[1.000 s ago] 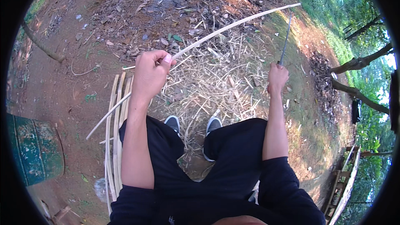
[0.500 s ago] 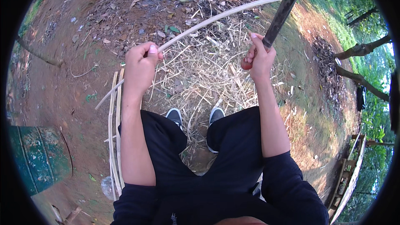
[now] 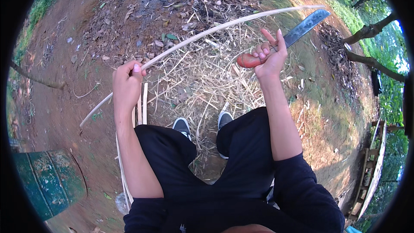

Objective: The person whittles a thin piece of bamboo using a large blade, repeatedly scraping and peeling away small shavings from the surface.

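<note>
A long, pale strip of split wood or bamboo bows up and away to the right. My left hand is closed on it near its lower left end, thumb on top. In my right hand is a machete with a dark blade and a reddish handle. Some fingers curl round the handle while the thumb and one finger stick up. The blade points to the far right, close to the strip's far end. Whether they touch I cannot tell.
Pale shavings cover the ground before my shoes. More strips lie beside my left leg. A green metal drum is at the lower left. Tree branches and a wooden rack stand at the right.
My left hand has moved left and down with the strip. My right hand has turned, swinging the machete blade down to the right and showing more of the handle.
</note>
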The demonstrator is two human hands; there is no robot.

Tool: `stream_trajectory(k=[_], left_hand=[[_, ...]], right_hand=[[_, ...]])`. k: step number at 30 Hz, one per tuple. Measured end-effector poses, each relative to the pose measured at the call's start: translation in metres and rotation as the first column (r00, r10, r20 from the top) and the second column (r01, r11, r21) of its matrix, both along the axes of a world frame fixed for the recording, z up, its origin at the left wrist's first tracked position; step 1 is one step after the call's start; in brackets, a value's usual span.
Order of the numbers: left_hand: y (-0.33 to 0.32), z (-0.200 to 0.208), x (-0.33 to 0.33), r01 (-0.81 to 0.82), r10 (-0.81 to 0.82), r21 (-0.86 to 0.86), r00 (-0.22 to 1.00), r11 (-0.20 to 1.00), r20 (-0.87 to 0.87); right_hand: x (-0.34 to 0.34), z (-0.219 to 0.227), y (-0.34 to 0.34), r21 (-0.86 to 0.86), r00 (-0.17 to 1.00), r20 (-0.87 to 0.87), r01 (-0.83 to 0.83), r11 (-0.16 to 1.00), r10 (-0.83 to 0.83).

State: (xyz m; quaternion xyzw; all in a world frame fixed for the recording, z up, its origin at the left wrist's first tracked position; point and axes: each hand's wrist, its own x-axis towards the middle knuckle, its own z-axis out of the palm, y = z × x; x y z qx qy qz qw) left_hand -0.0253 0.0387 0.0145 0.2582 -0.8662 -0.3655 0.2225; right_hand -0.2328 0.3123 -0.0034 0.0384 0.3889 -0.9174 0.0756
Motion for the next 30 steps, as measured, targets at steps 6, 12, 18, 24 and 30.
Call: stream_trajectory(k=[6,12,18,24,30], left_hand=[[0.007,-0.001,-0.005,0.044,-0.041,-0.058,0.998,0.997,0.057],[0.024,-0.012,-0.021,0.282,-0.277,-0.002,0.944,0.959,0.181],[0.069,-0.019,-0.045,0.360,-0.408,0.234,0.889,0.903,0.207],[0.123,-0.014,-0.064,0.471,-0.454,-0.024,0.862,0.882,0.225],[0.093,-0.017,-0.065,0.438,-0.434,-0.335,0.897,0.834,0.091]], right_hand=[[-0.004,-0.002,0.007,0.030,1.000,0.008,-0.029,0.999,0.029],[-0.005,-0.010,0.005,0.141,0.995,-0.039,-0.086,0.986,0.092],[0.008,-0.003,0.017,0.335,0.994,-0.062,-0.069,0.940,0.095],[0.045,0.012,0.039,0.430,0.960,-0.166,-0.135,0.893,0.226],[0.022,-0.014,0.011,0.623,0.856,-0.447,0.090,0.777,0.259]])
